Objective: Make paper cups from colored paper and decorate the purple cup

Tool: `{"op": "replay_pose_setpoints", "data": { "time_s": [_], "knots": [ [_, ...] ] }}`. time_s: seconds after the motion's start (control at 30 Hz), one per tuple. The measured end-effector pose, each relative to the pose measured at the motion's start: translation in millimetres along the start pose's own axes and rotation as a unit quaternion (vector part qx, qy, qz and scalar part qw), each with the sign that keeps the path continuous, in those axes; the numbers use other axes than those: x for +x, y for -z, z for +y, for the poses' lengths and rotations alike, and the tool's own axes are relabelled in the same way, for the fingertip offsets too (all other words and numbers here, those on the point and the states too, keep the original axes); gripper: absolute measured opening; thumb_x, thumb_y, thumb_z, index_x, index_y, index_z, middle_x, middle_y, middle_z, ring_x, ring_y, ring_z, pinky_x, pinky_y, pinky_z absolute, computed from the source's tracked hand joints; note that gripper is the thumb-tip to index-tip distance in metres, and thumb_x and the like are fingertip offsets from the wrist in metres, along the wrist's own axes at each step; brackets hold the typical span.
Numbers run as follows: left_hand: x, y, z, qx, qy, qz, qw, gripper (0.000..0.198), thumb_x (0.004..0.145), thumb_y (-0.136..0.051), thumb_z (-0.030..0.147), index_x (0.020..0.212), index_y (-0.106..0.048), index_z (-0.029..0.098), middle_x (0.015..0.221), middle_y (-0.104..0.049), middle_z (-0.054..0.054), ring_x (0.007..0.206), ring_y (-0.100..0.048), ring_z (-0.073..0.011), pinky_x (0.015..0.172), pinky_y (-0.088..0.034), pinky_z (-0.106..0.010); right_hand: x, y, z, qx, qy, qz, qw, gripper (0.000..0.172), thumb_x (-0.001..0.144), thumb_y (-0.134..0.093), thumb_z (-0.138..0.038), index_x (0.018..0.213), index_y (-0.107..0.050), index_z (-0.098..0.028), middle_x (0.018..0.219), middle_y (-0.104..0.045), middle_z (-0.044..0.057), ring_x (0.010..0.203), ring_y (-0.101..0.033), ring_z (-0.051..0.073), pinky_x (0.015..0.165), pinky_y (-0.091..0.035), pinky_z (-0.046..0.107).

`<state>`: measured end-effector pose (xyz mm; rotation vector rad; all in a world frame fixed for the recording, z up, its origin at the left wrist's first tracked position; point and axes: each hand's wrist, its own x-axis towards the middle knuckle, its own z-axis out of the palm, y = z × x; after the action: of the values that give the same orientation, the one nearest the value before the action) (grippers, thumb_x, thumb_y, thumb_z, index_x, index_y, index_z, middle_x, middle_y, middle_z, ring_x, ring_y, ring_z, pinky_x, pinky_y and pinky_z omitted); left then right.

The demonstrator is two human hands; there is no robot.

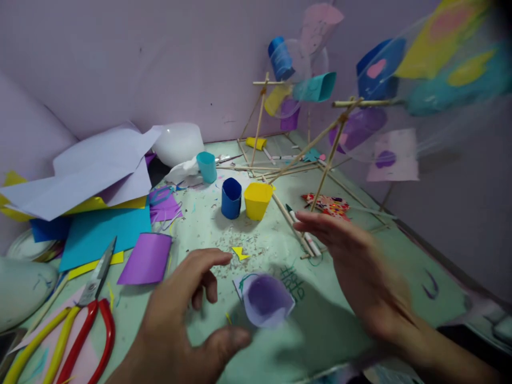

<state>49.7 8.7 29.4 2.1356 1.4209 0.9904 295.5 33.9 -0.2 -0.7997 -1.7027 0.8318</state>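
Observation:
A small lilac paper cup [267,300] stands on the table between my two hands. My left hand [188,314] is open just left of it, thumb and fingers apart, holding nothing. To the cup's right, my right hand [356,261] is raised with its fingers stretched out, also bare. Beyond them stand a dark blue paper cup [231,199] and a yellow paper cup [258,201], side by side. A light blue paper cup [207,167] is farther back. A curved purple paper piece [146,260] rests left of my left hand.
At the left lie scissors [94,277] and pliers-like red and yellow handles near a stack of coloured sheets [104,229]. On the right, stick frames [330,160] hold wheels with paper cups. Markers [310,240] lie beside the nearer frame. Yellow scraps [240,253] are scattered mid-table.

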Motion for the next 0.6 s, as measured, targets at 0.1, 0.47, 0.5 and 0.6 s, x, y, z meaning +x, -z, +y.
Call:
{"op": "replay_pose_setpoints", "data": {
  "time_s": [0.1, 0.47, 0.5, 0.6],
  "knots": [
    [-6, -17.3, 6, 0.052, -0.018, -0.025, 0.998, 0.063, 0.069, -0.069, 0.044, 0.123, -0.045, 0.022, 0.093, -0.062, -0.004, 0.061, -0.058, -0.0143, 0.050, -0.050, -0.026, -7, -1, 15, 0.025, 0.057, 0.044, 0.997, 0.056, 0.085, -0.055, -0.050, 0.136, -0.044, -0.027, 0.131, -0.053, 0.007, 0.114, -0.052, 0.028, 0.100, -0.039, 0.047],
    [-12, -32.6, 10, 0.091, -0.198, 0.004, 0.976, 0.024, 0.076, -0.057, 0.005, 0.095, -0.058, 0.020, 0.111, -0.062, -0.011, 0.098, -0.063, -0.0203, 0.077, -0.055, -0.030, -12, -3, 23, 0.045, 0.025, 0.068, 0.996, 0.038, 0.090, -0.052, -0.035, 0.127, -0.049, -0.026, 0.118, -0.056, 0.008, 0.099, -0.056, 0.022, 0.089, -0.043, 0.039],
    [-12, -27.2, 9, 0.088, -0.196, 0.005, 0.977, 0.026, 0.075, -0.057, 0.004, 0.095, -0.058, 0.022, 0.110, -0.064, -0.009, 0.097, -0.064, -0.0199, 0.077, -0.056, -0.030, -11, -3, 23, 0.066, 0.004, 0.076, 0.995, 0.037, 0.090, -0.052, -0.037, 0.125, -0.050, -0.026, 0.118, -0.057, 0.008, 0.100, -0.056, 0.022, 0.090, -0.044, 0.039],
    [-14, -14.3, 4, 0.107, -0.167, 0.055, 0.979, 0.027, 0.072, -0.060, 0.008, 0.088, -0.063, 0.030, 0.112, -0.067, -0.004, 0.098, -0.066, -0.0230, 0.075, -0.058, -0.033, -6, -9, 23, 0.203, -0.110, 0.077, 0.970, 0.039, 0.088, -0.054, -0.046, 0.120, -0.054, -0.023, 0.115, -0.060, 0.010, 0.101, -0.057, 0.022, 0.090, -0.044, 0.040]
  ]
}}
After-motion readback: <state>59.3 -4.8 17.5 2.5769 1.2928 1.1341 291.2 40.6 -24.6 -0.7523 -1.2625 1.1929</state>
